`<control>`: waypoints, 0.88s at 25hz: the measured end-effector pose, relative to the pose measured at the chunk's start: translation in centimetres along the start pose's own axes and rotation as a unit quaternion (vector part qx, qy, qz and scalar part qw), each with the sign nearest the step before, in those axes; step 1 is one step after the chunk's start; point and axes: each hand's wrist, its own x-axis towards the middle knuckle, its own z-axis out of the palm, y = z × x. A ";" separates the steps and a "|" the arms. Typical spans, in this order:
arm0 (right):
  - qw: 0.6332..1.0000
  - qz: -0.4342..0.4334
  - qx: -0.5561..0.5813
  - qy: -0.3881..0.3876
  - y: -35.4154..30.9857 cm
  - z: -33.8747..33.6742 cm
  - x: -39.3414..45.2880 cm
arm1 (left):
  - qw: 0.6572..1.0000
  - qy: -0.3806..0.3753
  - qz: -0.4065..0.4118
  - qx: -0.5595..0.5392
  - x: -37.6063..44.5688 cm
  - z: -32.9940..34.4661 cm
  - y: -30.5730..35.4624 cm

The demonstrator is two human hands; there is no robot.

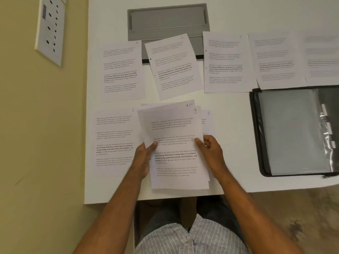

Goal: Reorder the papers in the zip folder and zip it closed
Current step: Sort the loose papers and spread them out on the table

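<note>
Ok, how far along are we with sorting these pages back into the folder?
Done: the zip folder lies open, and sheets are spread in rows on the desk, including page 6 and page 8. In hand: left hand and right hand hold a small stack with page 9 on top, 10 behind. Left: collecting the spread sheets, refilling, zipping.

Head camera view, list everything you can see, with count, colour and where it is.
Held stack of papers: several sheets, white, page 9 on top, table's near edge.
Loose sheets: at least seven, white, spread across the table; page 6 and page 8 flank the stack.
Zip folder: one, black with clear sleeves, lying open at right.
Grey tray: one, table's far side.
Table: one, white.
Wall socket plate: one, white, on the left wall.
Left hand: grips the stack's left edge.
Right hand: grips its right edge.
</note>
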 end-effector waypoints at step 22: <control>0.966 0.080 -0.091 0.227 4.7 -13.9 3.6 | 0.982 0.158 0.102 0.009 1.4 5.8 1.8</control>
